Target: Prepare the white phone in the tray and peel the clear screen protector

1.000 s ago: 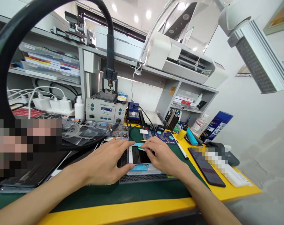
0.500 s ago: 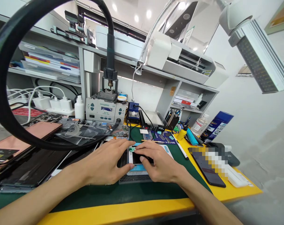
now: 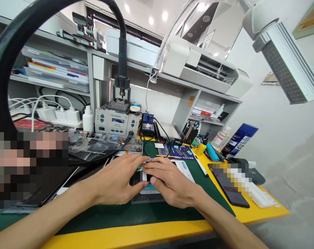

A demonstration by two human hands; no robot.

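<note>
A white-framed phone front with a dark screen (image 3: 184, 170) lies across a black perforated plate (image 3: 147, 198), with blue film along its edges. My left hand (image 3: 117, 180) spans its left end, forefinger at the far side and thumb at the near side. My right hand (image 3: 171, 181) lies low over the screen, fingers together and thumb bent beneath them. Under its fingertips, beside the left forefinger, shows a scrap of soft green material (image 3: 139, 168), mostly covered. The fingers of both hands nearly meet and hide much of the screen.
Behind the hands stands a grey hot-air station (image 3: 117, 121) with a thick black hose (image 3: 1, 69) looping in at left. A white pen (image 3: 199, 162), a yellow bottle (image 3: 200, 148) and a dark phone (image 3: 230, 186) lie to the right. Dark phone parts fill the left.
My right hand has slid left over the screen with the green scrap, uncovering more of the white right end. My left hand has stayed in place.
</note>
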